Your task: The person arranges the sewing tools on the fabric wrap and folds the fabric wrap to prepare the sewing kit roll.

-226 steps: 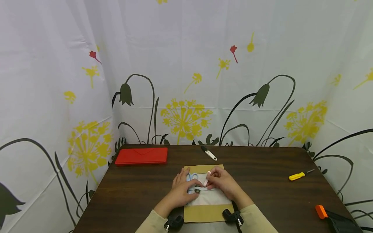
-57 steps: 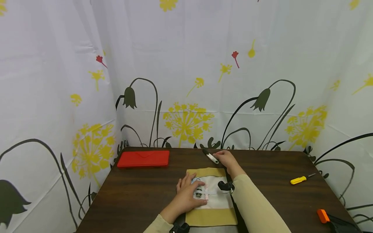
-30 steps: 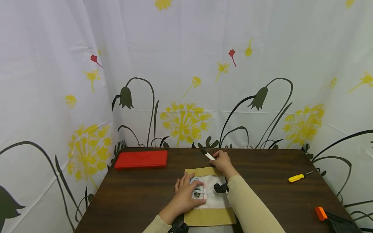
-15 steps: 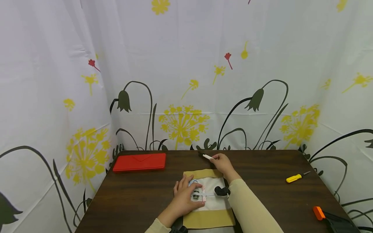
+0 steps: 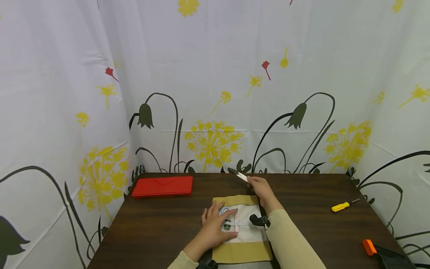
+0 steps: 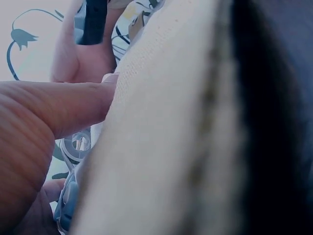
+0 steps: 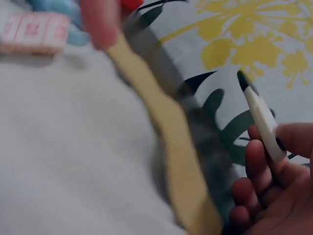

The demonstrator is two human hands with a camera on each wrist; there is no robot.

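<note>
Near the table's far edge my right hand [image 5: 263, 192] pinches white thread snips [image 5: 242, 176] by the end, between thumb and fingers. Their dark tip points up and away in the right wrist view. My left hand [image 5: 213, 229] rests, fingers spread, on the left side of a cream cloth organizer [image 5: 250, 236] with tan end bands. Beside its thumb and fingers, light-blue scissors [image 5: 224, 210], a dark thread spool [image 5: 227, 225] and a folded red-and-white measuring tape [image 5: 236, 220] lie on the cloth. A pale elastic band [image 5: 244, 224] crosses the spool and tape. My left hand partly hides the scissors.
A red case [image 5: 162, 186] lies at the back left of the brown table [image 5: 158, 224]. To the right are a yellow screwdriver [image 5: 340, 206] and a black tool with an orange end [image 5: 369, 247]. A patterned curtain hangs behind the table.
Earlier both hands were at the measuring tape on the cloth. My right hand then reached to the snips, took hold of them and raised them off the table. The left hand stays on the organizer.
</note>
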